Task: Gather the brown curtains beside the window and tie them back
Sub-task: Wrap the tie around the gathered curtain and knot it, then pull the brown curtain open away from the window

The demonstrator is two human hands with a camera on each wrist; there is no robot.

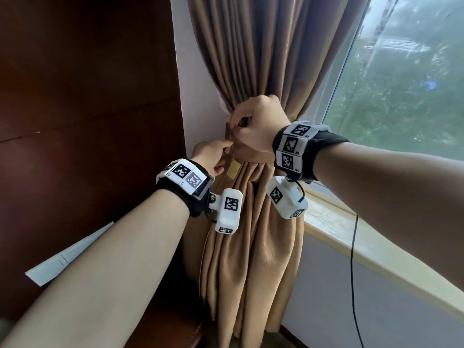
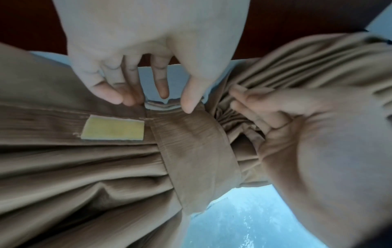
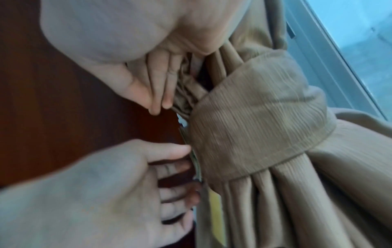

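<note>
The brown curtain point(image 1: 251, 59) hangs gathered between the wall and the window. A band of the same brown cloth, the tie-back point(image 1: 253, 156), is wrapped round its waist. A yellow fastening patch point(image 2: 112, 130) shows on the cloth just beside the band's end. My left hand point(image 1: 227, 151) pinches the band's end point(image 2: 195, 146) at the curtain's left side, thumb on its edge and fingers curled behind. My right hand point(image 1: 238, 124) sits just above the band point(image 3: 254, 117), with its fingers point(image 3: 157, 100) curled into the bunched folds. How the band's end is fastened is hidden.
A dark wooden panel point(image 1: 88, 96) stands close on the left, with a white sheet of paper point(image 1: 67, 254) leaning low against it. The window point(image 1: 401, 71) and its pale sill point(image 1: 376, 259) are on the right. A black cable point(image 1: 352, 247) hangs over the sill.
</note>
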